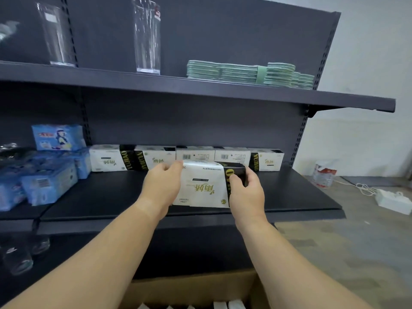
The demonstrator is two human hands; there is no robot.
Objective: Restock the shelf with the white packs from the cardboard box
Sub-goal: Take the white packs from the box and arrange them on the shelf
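Note:
I hold one white pack (204, 186) with a black end band over the middle shelf (100, 195). My left hand (163, 185) grips its left end and my right hand (245, 190) grips its black right end. Behind it, several matching white packs (156, 158) stand in a row along the back of the same shelf. The cardboard box (191, 288) sits open at the bottom of the view, below my forearms, with the tops of more white packs (223, 305) showing inside.
Blue packs (49, 175) are piled at the shelf's left end. The upper shelf carries two tall glasses (148, 36) and a stack of green cloths (245, 73). Glassware (17, 255) stands on the lower left shelf. A white power strip (392, 200) lies on the floor at right.

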